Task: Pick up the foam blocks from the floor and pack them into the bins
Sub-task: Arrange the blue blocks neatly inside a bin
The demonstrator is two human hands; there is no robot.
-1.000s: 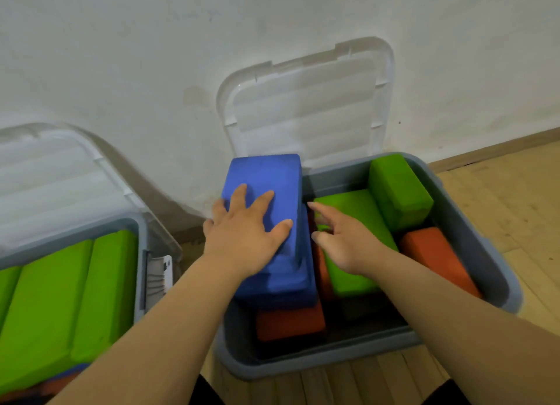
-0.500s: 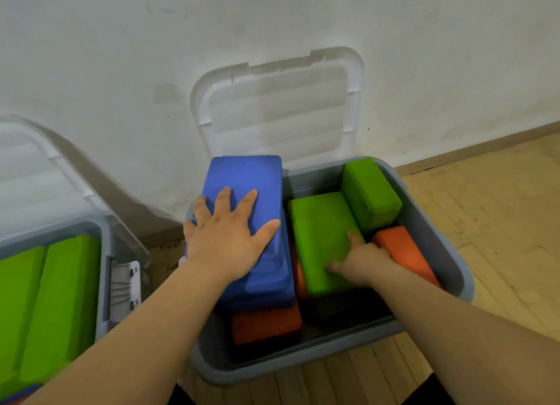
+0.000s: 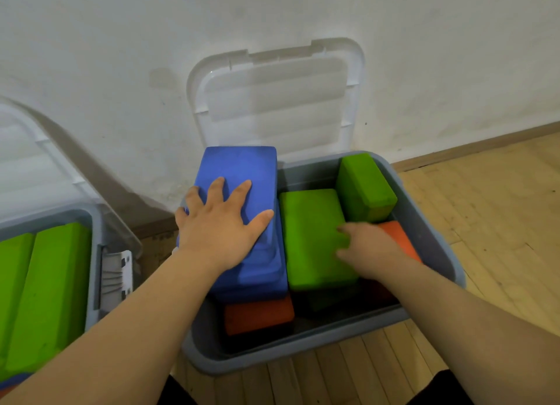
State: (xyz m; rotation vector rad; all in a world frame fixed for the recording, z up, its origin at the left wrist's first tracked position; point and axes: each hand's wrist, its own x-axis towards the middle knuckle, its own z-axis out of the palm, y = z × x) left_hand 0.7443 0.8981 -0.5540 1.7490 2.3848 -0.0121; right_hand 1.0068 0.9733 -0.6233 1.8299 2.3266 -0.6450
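Blue rectangular foam block (image 3: 239,171) tops a stack at the left side of the grey plastic bin (image 3: 303,357). The left hand (image 3: 221,225) lies flat on it, fingers spread, gripping nothing. Beside it, the right hand (image 3: 368,247) curls its fingers onto the right edge of the flat green foam block (image 3: 309,232). This looks like the packing stage; next, both blocks need seating level.

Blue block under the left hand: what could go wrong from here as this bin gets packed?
1. The blue block under the left hand tops a stack above the rim of the gray bin; the lid may not close.
2. It seems to overhang the back left corner and could slide out.
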